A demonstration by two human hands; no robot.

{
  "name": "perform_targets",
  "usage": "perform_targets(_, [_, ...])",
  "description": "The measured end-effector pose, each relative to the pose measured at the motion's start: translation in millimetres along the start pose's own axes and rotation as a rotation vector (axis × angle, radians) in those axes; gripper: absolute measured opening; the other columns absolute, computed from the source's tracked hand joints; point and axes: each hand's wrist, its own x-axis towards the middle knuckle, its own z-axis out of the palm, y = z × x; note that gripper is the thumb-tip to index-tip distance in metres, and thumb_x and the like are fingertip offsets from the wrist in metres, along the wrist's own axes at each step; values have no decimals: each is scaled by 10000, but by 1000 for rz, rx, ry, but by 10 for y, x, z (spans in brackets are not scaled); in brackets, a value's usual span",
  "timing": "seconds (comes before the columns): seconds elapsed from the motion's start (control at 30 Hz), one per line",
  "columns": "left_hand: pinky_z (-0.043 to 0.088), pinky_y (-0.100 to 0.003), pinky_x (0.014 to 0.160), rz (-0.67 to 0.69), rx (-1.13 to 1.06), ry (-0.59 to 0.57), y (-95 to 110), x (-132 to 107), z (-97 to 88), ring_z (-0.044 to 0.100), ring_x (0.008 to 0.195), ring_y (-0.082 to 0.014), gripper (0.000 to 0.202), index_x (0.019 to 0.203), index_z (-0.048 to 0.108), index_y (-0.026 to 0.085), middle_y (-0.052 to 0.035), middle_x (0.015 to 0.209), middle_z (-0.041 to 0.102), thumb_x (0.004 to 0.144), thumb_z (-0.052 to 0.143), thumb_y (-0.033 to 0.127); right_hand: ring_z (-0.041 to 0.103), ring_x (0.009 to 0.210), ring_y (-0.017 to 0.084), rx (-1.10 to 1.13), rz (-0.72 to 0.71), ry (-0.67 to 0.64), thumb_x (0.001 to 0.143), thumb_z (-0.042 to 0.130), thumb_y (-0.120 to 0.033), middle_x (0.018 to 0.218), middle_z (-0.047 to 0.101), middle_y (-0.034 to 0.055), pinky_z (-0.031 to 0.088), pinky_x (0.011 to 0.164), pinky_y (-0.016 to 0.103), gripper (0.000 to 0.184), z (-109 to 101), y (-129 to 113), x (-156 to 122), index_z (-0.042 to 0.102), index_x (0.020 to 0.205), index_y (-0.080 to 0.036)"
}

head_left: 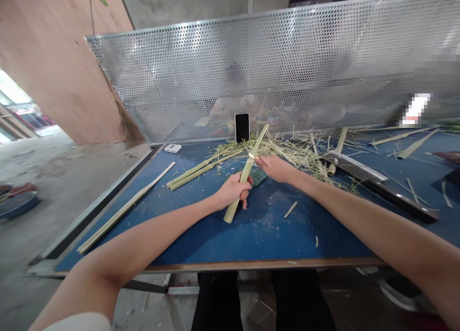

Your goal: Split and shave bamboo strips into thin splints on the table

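My left hand (234, 189) is closed around a pale green bamboo strip (247, 168) that slants up and away from me over the blue table (201, 235). My right hand (275, 167) is closed just right of the strip's middle, pinching a small thing against it that I cannot make out. A small dark green pad (258, 176) lies under the hands. Behind them is a heap of thin bamboo shavings (291, 151).
Two split strips (201, 169) lie left of the hands, and a long strip (122, 211) runs along the left edge. A phone (242, 127) stands against the perforated metal screen (273, 72). A large blade (377, 182) lies at right, with more strips behind.
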Motion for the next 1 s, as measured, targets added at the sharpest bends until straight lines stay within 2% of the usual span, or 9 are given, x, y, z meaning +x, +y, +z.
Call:
perform_targets(0.23, [546, -286, 405, -10, 12, 2, -15, 11, -18, 432, 346, -121, 217, 995, 492, 222, 121, 461, 461, 827, 618, 170, 671, 769, 285, 23, 158, 141, 1148, 173, -643, 838, 715, 114, 451, 707, 365, 674, -13, 172, 50, 684, 1062, -213])
perform_targets(0.3, [549, -280, 411, -2, 7, 0, -25, 14, -20, 420, 348, -113, 221, 996, 493, 223, 127, 462, 451, 828, 628, 174, 663, 771, 279, 52, 126, 126, 1147, 176, -645, 834, 706, 109, 465, 730, 371, 667, -20, 160, 42, 674, 1024, -219])
perform_targets(0.43, [545, -272, 407, 10, 10, -7, -36, 12, -18, 416, 347, -114, 231, 1005, 491, 225, 130, 455, 447, 817, 612, 167, 669, 811, 269, 115, -55, 15, 1149, 207, -642, 862, 712, 101, 488, 783, 371, 635, 13, 75, 12, 651, 949, -235])
perform_targets(0.5, [547, -281, 400, 9, 15, -9, -37, 16, -19, 416, 347, -120, 233, 1003, 491, 225, 126, 453, 454, 807, 599, 163, 674, 833, 264, 122, -99, -17, 1151, 229, -632, 881, 719, 102, 489, 801, 362, 611, 30, 66, 15, 649, 950, -236])
perform_targets(0.6, [546, -283, 395, 6, -4, 6, -41, 35, -27, 409, 355, -119, 242, 994, 493, 226, 127, 452, 445, 787, 601, 162, 656, 802, 263, 101, -34, 8, 1144, 238, -646, 845, 702, 95, 475, 782, 363, 609, 29, 125, 51, 628, 913, -240])
perform_targets(0.73, [538, -274, 389, -6, -45, 15, -37, 49, -35, 383, 368, -109, 241, 975, 495, 227, 130, 455, 430, 772, 613, 173, 604, 723, 247, 117, 62, 66, 1127, 206, -698, 755, 643, 71, 452, 721, 366, 638, 7, 208, 84, 520, 791, -256])
perform_targets(0.83, [544, -280, 390, -8, -36, 7, -23, 31, -25, 368, 368, -105, 248, 978, 495, 229, 132, 451, 430, 767, 611, 170, 599, 719, 237, 174, 16, 70, 1126, 201, -709, 743, 633, 61, 465, 721, 366, 639, 5, 173, 53, 503, 785, -260])
perform_targets(0.93, [547, -291, 382, -7, -18, -1, -14, 15, -13, 364, 362, -109, 251, 986, 493, 230, 131, 443, 435, 766, 596, 170, 621, 753, 239, 212, -93, -16, 1139, 232, -666, 790, 665, 67, 495, 769, 373, 612, 20, 100, 17, 558, 830, -251])
perform_targets(1.0, [546, -290, 380, -4, -12, 0, -13, 15, -11, 370, 362, -112, 253, 986, 492, 229, 130, 442, 436, 761, 593, 172, 637, 788, 250, 193, -104, -44, 1146, 253, -632, 839, 689, 82, 501, 800, 381, 584, 32, 83, 19, 597, 874, -246])
